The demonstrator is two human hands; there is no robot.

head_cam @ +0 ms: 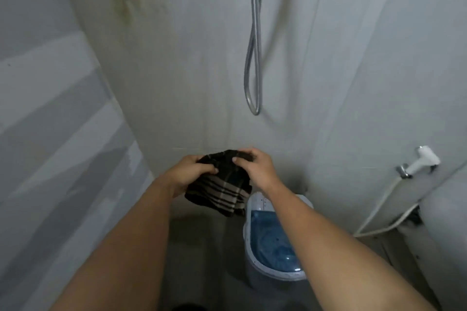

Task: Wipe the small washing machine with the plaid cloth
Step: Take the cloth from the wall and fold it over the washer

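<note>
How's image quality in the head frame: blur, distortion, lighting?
Head view: dim, flat lighting; wide-angle bowing of the grey walls; the looped metal shower hose looks smeared; the dark plaid cloth, gripped by left hand and right hand, is soft; the small white washing machine with blue lid sits dim below.

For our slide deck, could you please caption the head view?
Both hands, left hand and right hand, hold the plaid cloth above the small washing machine.

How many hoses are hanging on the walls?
2. A shiny metal hose loops down the back wall; a white hose runs down from the sprayer on the right wall. Others may be hidden.
</note>
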